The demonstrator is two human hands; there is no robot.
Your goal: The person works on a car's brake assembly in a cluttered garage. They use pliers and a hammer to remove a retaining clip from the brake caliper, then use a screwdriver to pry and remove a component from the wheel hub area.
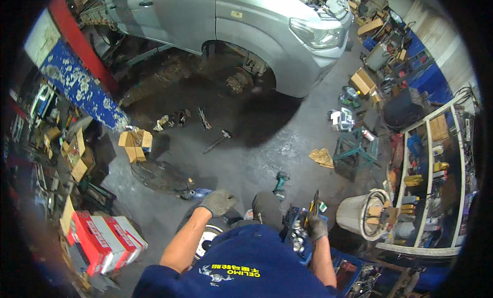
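Note:
My left hand [220,203], in a grey knit glove, is held in front of my body over the dark area by my left knee. Its fingers bend downward and are mostly hidden. Below that forearm shows a round black thing with a white centre [206,240], partly covered by my shirt. My gloved right hand [317,228] is closed around a slim tool with yellow sides and a dark tip [314,201], perhaps pliers. Under this hand lies a blue tool case [297,235] full of metal sockets. A green-and-black cordless power tool [280,185] lies on the floor ahead.
A silver vehicle [251,28] with a bare wheel hub [240,82] stands ahead. A hammer [218,141] lies near it. Left are an open carton [136,145] and red-and-white boxes [105,241]. Right stand a white bucket [354,216], green metal stand [355,148] and shelf rack [421,249].

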